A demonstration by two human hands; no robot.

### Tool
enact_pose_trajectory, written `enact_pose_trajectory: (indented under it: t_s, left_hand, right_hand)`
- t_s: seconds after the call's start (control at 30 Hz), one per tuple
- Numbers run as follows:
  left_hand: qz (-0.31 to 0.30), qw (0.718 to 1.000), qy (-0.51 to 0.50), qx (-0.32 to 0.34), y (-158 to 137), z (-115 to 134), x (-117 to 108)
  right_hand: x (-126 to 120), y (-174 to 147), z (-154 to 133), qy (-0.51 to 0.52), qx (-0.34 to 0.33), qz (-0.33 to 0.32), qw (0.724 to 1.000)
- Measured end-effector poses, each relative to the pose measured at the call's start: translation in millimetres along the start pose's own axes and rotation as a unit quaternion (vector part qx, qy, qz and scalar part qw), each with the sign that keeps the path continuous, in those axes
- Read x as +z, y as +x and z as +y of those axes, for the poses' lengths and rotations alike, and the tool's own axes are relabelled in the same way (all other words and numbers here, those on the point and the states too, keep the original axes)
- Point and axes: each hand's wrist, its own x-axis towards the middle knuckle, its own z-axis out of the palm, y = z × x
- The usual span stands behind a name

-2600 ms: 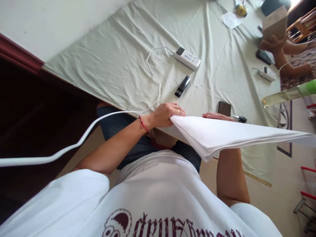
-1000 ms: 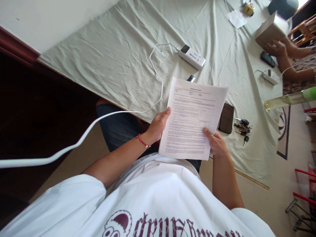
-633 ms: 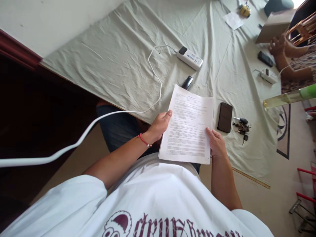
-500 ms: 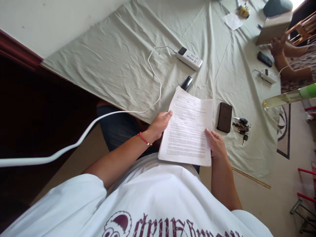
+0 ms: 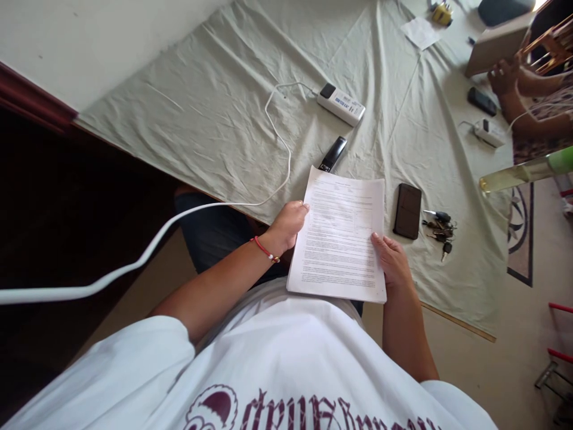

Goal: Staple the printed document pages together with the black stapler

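I hold a stack of printed papers (image 5: 342,236) just right of the frame's middle, its near edge against my white shirt (image 5: 286,364) and its far edge out over the cloth-covered tabletop (image 5: 215,113). My left hand (image 5: 289,224) grasps the stack's left edge, thumb on top of the sheet and the other fingers hidden under it. My right hand (image 5: 394,263) grips the right edge low down, thumb pressed onto the page. The top page faces me, text side up, and the edges look squared together; so the stack seems gathered and turned for reading, I judge, while nothing shows it laid down or sorted yet.

Just beyond the top edge of the papers lies a dark remote (image 5: 332,154), and further up a white power strip (image 5: 341,105) with its white cable (image 5: 156,236) running down to the left of the frame and off the tabletop's edge. Just right of the papers sits a dark phone (image 5: 407,203), and beside that a bunch of keys (image 5: 440,226). In the upper right corner another person's hand (image 5: 505,76) holds a brown board or box (image 5: 495,43); I cannot tell which. Near it lie a second dark device (image 5: 482,100) and a small white adapter (image 5: 487,132). A slip of paper (image 5: 419,31) lies at the top of the frame.
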Motion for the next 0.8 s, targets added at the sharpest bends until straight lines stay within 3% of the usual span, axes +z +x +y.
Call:
enact_pose_trajectory:
  t_s: [0.33, 0.5, 0.67, 0.8]
  left_hand:
    - [0.021, 0.998, 0.008, -0.066, 14, 17, 13]
    - [0.023, 0.997, 0.021, -0.069, 13, 27, 19]
    - [-0.006, 0.998, 0.048, -0.041, 3, 23, 11]
    - [-0.005, 0.997, 0.075, -0.035, 3, 21, 2]
  right_hand:
    - [2, 6, -4, 0.019, -0.012, 0.044, 0.999]
    - [4, 9, -3, 0.029, -0.021, 0.084, 0.996]
    - [5, 9, 6, -0.005, -0.034, 0.060, 0.998]
    - [-2, 8, 4, -0.116, -0.033, 0.020, 0.993]
